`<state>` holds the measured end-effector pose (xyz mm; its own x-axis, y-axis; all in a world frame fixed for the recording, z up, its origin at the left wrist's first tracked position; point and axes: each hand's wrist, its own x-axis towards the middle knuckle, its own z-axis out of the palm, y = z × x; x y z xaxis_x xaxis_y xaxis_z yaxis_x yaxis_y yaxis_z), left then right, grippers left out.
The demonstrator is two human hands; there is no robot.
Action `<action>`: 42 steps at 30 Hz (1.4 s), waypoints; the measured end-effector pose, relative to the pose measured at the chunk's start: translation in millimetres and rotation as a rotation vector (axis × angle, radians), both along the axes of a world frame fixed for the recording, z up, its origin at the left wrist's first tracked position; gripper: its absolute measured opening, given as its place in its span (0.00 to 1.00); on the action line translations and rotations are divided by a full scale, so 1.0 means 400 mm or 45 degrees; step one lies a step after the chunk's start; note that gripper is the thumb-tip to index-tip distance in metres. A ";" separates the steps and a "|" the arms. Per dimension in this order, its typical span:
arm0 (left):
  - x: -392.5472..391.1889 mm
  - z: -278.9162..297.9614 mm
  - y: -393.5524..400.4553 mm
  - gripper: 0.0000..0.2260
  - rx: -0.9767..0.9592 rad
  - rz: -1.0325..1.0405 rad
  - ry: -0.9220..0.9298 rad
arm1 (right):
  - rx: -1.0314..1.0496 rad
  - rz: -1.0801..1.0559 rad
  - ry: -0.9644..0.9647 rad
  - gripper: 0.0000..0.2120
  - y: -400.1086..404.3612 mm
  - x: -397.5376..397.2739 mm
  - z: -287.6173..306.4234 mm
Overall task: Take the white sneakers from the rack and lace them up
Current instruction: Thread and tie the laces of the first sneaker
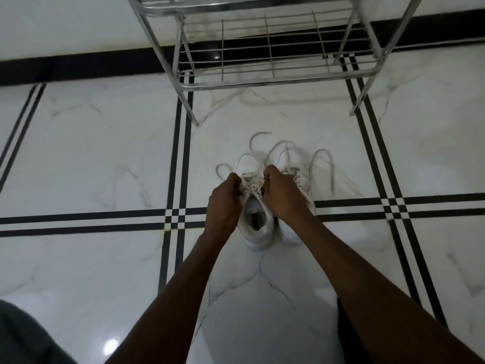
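Two white sneakers stand side by side on the marble floor, toes pointing away from me. The left sneaker (258, 219) shows its open collar and crossed laces between my hands. My left hand (223, 203) pinches a lace at that shoe's left eyelets. My right hand (282, 194) grips a lace at its right eyelets and covers much of the right sneaker (296, 164). Loose white lace ends (324, 164) curl on the floor beyond and beside the shoes.
A metal wire shoe rack (267, 61) stands just beyond the sneakers, its lower shelf bare. The floor is glossy white marble with black inlay stripes (181, 164). A dark baseboard runs along the wall behind. Grey cloth (23, 334) shows at bottom left.
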<state>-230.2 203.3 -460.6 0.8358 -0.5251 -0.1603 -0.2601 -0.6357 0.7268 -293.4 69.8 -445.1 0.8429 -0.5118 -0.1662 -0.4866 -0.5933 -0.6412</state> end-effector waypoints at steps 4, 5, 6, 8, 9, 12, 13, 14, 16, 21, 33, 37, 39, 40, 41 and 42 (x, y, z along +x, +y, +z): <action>-0.002 -0.004 -0.009 0.13 0.060 0.015 -0.147 | -0.050 -0.048 0.041 0.09 0.014 0.009 -0.012; -0.003 -0.010 -0.010 0.12 0.046 0.035 -0.162 | -0.075 -0.058 0.043 0.09 0.017 0.010 -0.013; -0.005 -0.015 -0.010 0.11 0.029 0.056 -0.165 | -0.093 -0.072 0.035 0.10 0.021 0.010 -0.013; -0.012 -0.019 -0.005 0.07 -0.007 0.099 -0.167 | -0.100 -0.090 0.024 0.10 0.032 0.008 -0.013; -0.016 -0.022 -0.002 0.06 -0.022 0.121 -0.163 | -0.088 -0.096 0.020 0.10 0.036 0.007 -0.013; -0.019 -0.026 0.007 0.04 -0.029 0.168 -0.107 | -0.046 -0.125 0.037 0.09 0.041 0.004 -0.013; -0.016 -0.030 0.010 0.03 -0.035 0.165 -0.086 | -0.028 -0.136 0.031 0.09 0.040 0.003 -0.010; -0.013 -0.028 0.012 0.03 -0.040 0.159 -0.062 | -0.006 -0.146 0.028 0.10 0.038 0.003 -0.004; -0.008 -0.021 0.012 0.02 -0.061 0.162 0.011 | 0.082 -0.140 0.037 0.09 0.027 0.004 0.001; 0.009 0.004 0.025 0.09 -0.333 0.314 0.605 | 0.614 -0.158 0.010 0.08 -0.004 0.014 0.002; 0.091 0.142 0.019 0.13 -0.665 0.028 0.250 | 0.576 0.204 -0.110 0.08 0.003 0.052 0.082; 0.106 0.127 0.017 0.14 -0.589 -0.111 0.338 | 0.677 0.387 -0.042 0.07 -0.003 0.045 0.122; 0.101 0.117 0.020 0.17 -0.540 -0.111 0.407 | 0.510 0.345 -0.089 0.11 -0.020 0.044 0.121; 0.097 0.112 0.021 0.19 -0.502 -0.108 0.430 | 0.412 0.341 -0.079 0.12 -0.030 0.043 0.118; 0.092 0.109 0.020 0.19 -0.468 -0.111 0.446 | 0.338 0.338 -0.060 0.12 -0.039 0.041 0.114; 0.088 0.104 0.019 0.19 -0.448 -0.113 0.459 | 0.291 0.334 -0.052 0.10 -0.045 0.040 0.111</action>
<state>-194.9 210.9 -419.0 0.7098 -0.6655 -0.2309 0.0047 -0.3233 0.9463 -277.5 51.8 -400.8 0.9491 -0.2302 -0.2149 -0.3078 -0.5335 -0.7878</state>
